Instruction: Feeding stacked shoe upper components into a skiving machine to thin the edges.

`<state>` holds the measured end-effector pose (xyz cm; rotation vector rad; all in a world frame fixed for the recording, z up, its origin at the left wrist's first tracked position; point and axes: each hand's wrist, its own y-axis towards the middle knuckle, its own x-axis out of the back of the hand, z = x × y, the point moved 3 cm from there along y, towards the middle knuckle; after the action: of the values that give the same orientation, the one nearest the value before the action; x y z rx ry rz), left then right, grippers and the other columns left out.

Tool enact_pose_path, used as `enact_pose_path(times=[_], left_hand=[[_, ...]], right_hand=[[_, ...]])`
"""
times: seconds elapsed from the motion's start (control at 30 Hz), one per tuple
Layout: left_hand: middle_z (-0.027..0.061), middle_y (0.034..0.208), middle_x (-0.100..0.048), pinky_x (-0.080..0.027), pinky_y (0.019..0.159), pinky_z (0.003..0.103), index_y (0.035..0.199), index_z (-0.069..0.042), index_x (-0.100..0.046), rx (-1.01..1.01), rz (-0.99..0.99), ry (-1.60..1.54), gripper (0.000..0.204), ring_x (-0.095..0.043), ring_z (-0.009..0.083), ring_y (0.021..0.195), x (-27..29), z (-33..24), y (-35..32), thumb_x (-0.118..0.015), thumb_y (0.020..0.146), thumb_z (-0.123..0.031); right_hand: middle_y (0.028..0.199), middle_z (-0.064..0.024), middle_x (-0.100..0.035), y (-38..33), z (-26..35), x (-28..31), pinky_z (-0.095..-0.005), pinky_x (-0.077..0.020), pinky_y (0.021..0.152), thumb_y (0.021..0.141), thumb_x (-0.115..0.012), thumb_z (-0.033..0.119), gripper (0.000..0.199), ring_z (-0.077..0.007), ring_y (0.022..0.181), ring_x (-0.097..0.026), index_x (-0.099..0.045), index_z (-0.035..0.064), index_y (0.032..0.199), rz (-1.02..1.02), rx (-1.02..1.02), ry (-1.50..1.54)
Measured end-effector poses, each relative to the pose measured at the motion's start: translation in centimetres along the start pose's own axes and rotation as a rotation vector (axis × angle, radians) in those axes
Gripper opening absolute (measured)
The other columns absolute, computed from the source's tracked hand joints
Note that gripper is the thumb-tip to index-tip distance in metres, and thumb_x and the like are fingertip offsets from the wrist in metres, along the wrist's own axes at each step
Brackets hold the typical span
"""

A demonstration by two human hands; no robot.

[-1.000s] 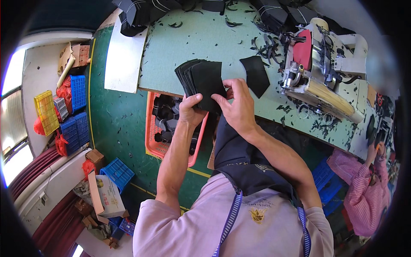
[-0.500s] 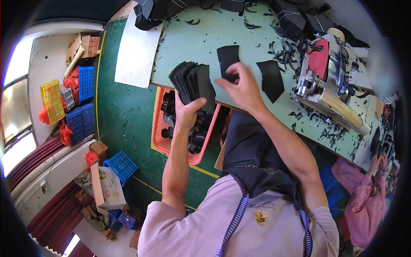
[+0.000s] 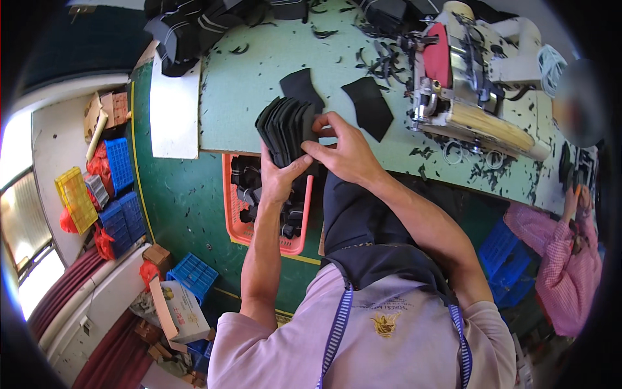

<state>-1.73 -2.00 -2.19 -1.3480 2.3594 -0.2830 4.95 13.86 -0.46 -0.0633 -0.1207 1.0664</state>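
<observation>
A thick stack of black flat cut pieces (image 3: pixel 282 129) stands on edge in my left hand (image 3: pixel 278 180), its layers fanned at the top. My left fingers are wrapped round its lower part, partly hidden behind it. At the stack's right side, my right hand (image 3: pixel 350 154) pinches the edge of the outermost piece between thumb and fingers. Two loose black pieces lie on the pale green table just beyond: one (image 3: pixel 300 83) partly covered by the stack, the other (image 3: pixel 370 110) with a pointed end, to the right.
The pale green table (image 3: pixel 253 78) carries black scraps (image 3: pixel 385 61) and a machine (image 3: pixel 466 97) at the right. Black bundles (image 3: pixel 178 39) lie at its far left. Below its edge stands a pink basket (image 3: pixel 231 214) of black pieces. A co-worker in pink (image 3: pixel 564 259) sits at right.
My right hand has come from over the loose piece on the table to the stack's right side and closed on its edge. The whole view has shifted.
</observation>
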Motion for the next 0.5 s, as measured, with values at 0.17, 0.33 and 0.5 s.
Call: enact_pose_path(times=[0.17,0.33,0.5], left_hand=[[0.0103,0.117,-0.062,-0.051,0.096,0.035,0.134,-0.001,-0.045,-0.024,-0.019,0.054,0.07,-0.063,0.0195,0.104,-1.3,0.4,0.3,-0.078,0.072,-0.001],[0.0131,0.116,-0.063,-0.054,0.092,0.042,0.13,-0.001,-0.05,0.165,-0.06,-0.472,0.054,-0.065,0.0263,0.103,-2.1,0.6,0.6,-0.063,0.078,-0.005],[0.0135,0.115,-0.064,-0.055,0.092,0.044,0.127,-0.002,-0.053,0.247,-0.016,-0.659,0.048,-0.065,0.0287,0.104,-1.4,1.4,1.0,-0.061,0.08,-0.007]], right_hand=[[0.077,-0.0235,-0.065,-0.8,0.3,0.3,-0.0483,-0.0528,0.067,0.084,-0.059,0.02,0.025,-0.0446,0.071,-0.065,-0.055,-0.0012,0.096,-0.076,0.02,-0.28],[0.07,-0.0272,-0.06,0.6,-1.0,3.8,-0.0534,-0.0485,0.064,0.09,-0.048,0.015,0.018,-0.0455,0.069,-0.063,-0.056,-0.0012,0.094,-0.256,-0.18,-0.273],[0.094,-0.0177,-0.063,1.5,-0.9,7.2,-0.0484,-0.0495,0.077,0.091,-0.061,0.015,0.03,-0.0389,0.092,-0.062,-0.054,-0.0001,0.117,-0.428,0.253,-0.868]])
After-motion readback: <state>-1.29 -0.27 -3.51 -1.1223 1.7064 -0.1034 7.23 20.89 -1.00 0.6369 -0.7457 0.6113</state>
